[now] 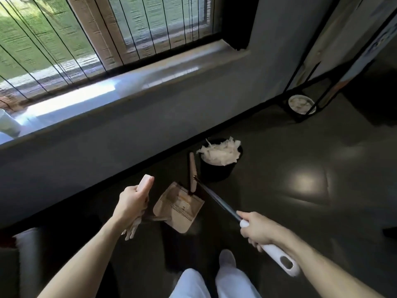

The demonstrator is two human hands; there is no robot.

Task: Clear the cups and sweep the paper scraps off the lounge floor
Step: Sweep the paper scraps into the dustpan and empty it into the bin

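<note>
Fingers of left hand (129, 203) clamp the dustpan handle (145, 182), right hand (256, 230) the broom (217, 198); swinging it could knock paper scraps (219, 152) off the heaped bin (214, 172).

Bright window (64, 39) backlight, dim glare-spotted floor (300, 179), blurred warped edges

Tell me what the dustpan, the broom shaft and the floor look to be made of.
Dustpan: moulded plastic by the look, matt beige, with comb teeth formed in one edge. Broom shaft: probably metal, a thin dark tube with a pale sheen line. Floor: hard and polished, mirroring light patches; whether it is tile or coated concrete, I cannot tell.
</note>
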